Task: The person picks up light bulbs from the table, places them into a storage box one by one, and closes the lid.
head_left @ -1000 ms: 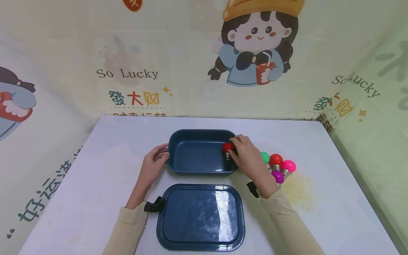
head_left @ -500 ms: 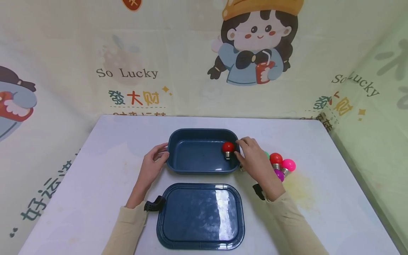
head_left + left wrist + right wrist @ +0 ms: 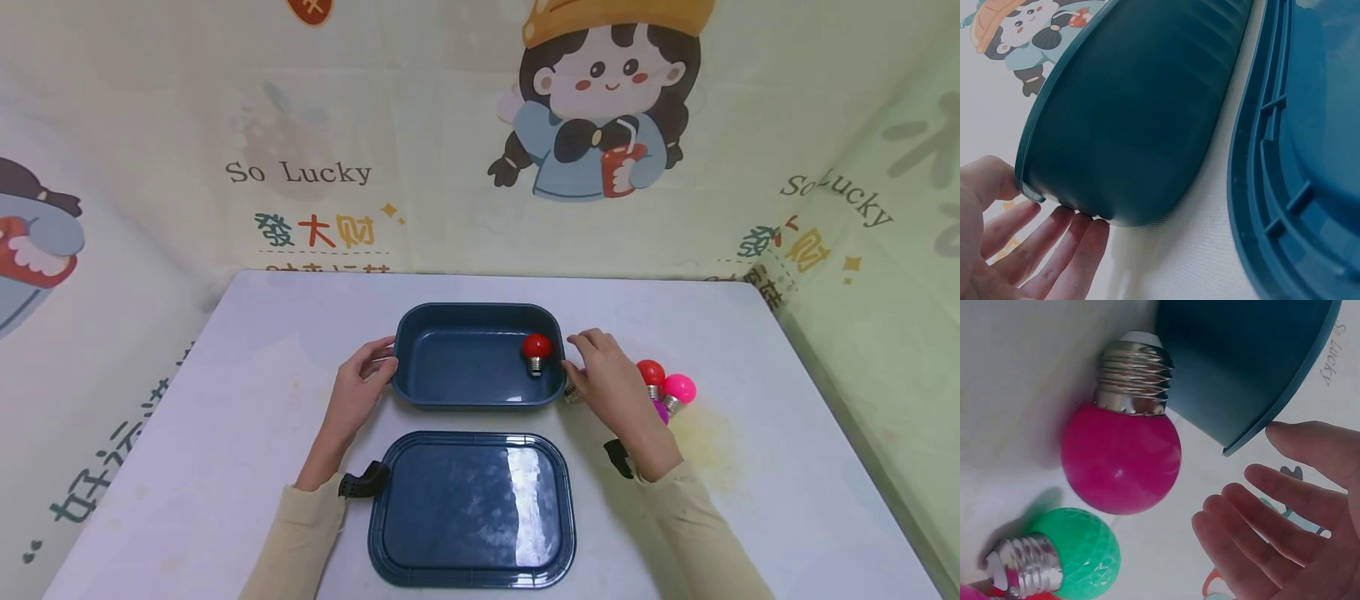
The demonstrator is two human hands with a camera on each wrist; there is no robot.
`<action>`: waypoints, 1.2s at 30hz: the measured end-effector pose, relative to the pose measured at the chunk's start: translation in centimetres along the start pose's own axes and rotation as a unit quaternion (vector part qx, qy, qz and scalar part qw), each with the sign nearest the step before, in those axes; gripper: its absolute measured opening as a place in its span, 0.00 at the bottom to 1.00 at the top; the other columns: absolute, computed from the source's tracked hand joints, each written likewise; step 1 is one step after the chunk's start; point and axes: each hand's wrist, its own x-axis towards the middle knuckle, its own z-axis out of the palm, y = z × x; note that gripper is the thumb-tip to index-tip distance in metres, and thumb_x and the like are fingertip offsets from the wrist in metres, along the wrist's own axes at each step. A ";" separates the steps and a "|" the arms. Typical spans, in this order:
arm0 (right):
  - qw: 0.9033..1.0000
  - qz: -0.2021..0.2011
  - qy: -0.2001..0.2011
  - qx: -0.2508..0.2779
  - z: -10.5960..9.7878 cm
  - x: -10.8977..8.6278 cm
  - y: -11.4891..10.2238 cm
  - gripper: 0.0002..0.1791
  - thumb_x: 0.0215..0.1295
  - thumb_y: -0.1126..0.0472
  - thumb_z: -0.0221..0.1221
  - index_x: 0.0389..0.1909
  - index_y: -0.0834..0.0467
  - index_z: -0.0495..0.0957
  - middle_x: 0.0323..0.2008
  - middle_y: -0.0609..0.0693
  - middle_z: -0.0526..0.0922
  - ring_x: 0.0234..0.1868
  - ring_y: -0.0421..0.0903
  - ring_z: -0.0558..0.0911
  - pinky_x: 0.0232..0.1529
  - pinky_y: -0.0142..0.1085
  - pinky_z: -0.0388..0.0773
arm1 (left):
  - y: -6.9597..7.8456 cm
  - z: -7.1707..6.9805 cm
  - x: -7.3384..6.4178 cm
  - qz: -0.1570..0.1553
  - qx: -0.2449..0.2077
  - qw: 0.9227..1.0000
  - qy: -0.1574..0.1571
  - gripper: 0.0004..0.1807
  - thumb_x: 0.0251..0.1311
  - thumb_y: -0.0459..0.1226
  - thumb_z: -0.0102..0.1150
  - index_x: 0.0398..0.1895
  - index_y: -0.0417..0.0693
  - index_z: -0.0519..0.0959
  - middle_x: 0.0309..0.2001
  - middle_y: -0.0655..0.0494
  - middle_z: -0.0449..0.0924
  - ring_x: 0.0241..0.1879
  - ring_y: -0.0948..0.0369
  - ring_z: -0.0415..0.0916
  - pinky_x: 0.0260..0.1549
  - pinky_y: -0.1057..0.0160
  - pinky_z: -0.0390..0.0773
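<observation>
The dark blue box (image 3: 457, 367) stands uncovered, with a red light bulb (image 3: 536, 348) lying inside near its right end. My left hand (image 3: 358, 385) touches the box's left end from outside. In the left wrist view, its fingertips (image 3: 1094, 228) meet the outer wall and the thumb is by the rim. My right hand (image 3: 611, 383) holds nothing just off the right end, its thumb at or very near the rim. Below that hand, a magenta bulb (image 3: 1121, 459) lies beside the box, and a green faceted bulb (image 3: 1082, 553) lies next to it.
A flat blue lid (image 3: 472, 510) lies on the white table (image 3: 225, 400) in front of the box. Right of my right hand are another red bulb (image 3: 649, 372), a pink bulb (image 3: 679, 388) and a partly hidden purple bulb (image 3: 661, 411). A printed cloth hangs behind.
My right hand has let go of the red bulb inside the box and drawn back right, out past the rim. The left hand stays at the left end.
</observation>
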 end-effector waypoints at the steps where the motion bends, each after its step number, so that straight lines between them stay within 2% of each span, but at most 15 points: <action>1: 1.000 0.002 -0.001 0.000 0.0 0.0 0.1 0.29 0.57 0.59 0.71 0.58 0.65 0.76 0.55 0.63 0.77 0.55 0.59 0.77 0.45 0.49 0.84 | -0.2 0.0 0.1 0.000 -0.001 1.000 0.000 0.23 0.73 0.35 0.51 0.68 0.37 0.69 0.62 0.35 0.73 0.61 0.43 0.73 0.45 0.82 0.72; 7: 1.000 0.016 -0.011 -0.001 0.0 -0.3 0.7 0.28 0.59 0.59 0.70 0.58 0.65 0.76 0.56 0.64 0.76 0.56 0.60 0.77 0.45 0.49 0.84 | -2.7 0.1 0.9 0.003 -0.009 1.000 0.006 0.24 0.72 0.41 0.54 0.69 0.46 0.70 0.62 0.41 0.74 0.61 0.48 0.74 0.46 0.81 0.73; 13: 0.999 0.027 -0.021 0.004 0.2 -0.6 1.3 0.27 0.60 0.59 0.69 0.58 0.65 0.77 0.55 0.65 0.77 0.55 0.61 0.77 0.45 0.50 0.84 | -3.4 0.1 1.1 0.009 -0.012 1.000 0.009 0.25 0.72 0.43 0.55 0.69 0.48 0.71 0.62 0.43 0.75 0.61 0.49 0.75 0.47 0.80 0.74; 19: 0.998 0.042 -0.035 0.005 0.3 -0.8 1.5 0.27 0.60 0.58 0.69 0.58 0.65 0.77 0.54 0.65 0.77 0.55 0.62 0.77 0.45 0.50 0.84 | -2.7 0.1 1.0 -0.003 -0.009 1.000 0.004 0.24 0.72 0.41 0.54 0.69 0.46 0.70 0.63 0.41 0.74 0.62 0.48 0.74 0.46 0.81 0.73; 26: 0.997 0.052 -0.053 0.005 0.6 -0.9 1.6 0.27 0.58 0.58 0.70 0.57 0.65 0.77 0.53 0.65 0.78 0.54 0.61 0.78 0.44 0.50 0.84 | 0.3 -0.1 -0.1 -0.002 0.009 1.000 0.000 0.24 0.73 0.36 0.51 0.69 0.37 0.68 0.62 0.35 0.73 0.62 0.43 0.73 0.49 0.77 0.75; 30: 0.997 0.048 -0.055 0.008 0.7 -0.9 1.8 0.26 0.57 0.59 0.71 0.55 0.65 0.79 0.49 0.65 0.79 0.51 0.61 0.80 0.43 0.49 0.85 | 0.7 -0.1 -0.3 0.003 0.014 1.000 0.001 0.24 0.73 0.36 0.51 0.69 0.37 0.68 0.62 0.34 0.73 0.61 0.42 0.73 0.51 0.75 0.76; 36: 0.997 0.045 -0.064 0.007 0.7 -0.8 1.8 0.22 0.56 0.61 0.72 0.50 0.66 0.81 0.43 0.62 0.82 0.45 0.59 0.81 0.41 0.47 0.85 | 0.7 -0.1 -0.3 -0.006 -0.002 1.000 0.001 0.23 0.72 0.35 0.53 0.68 0.37 0.69 0.61 0.36 0.74 0.61 0.44 0.74 0.45 0.81 0.73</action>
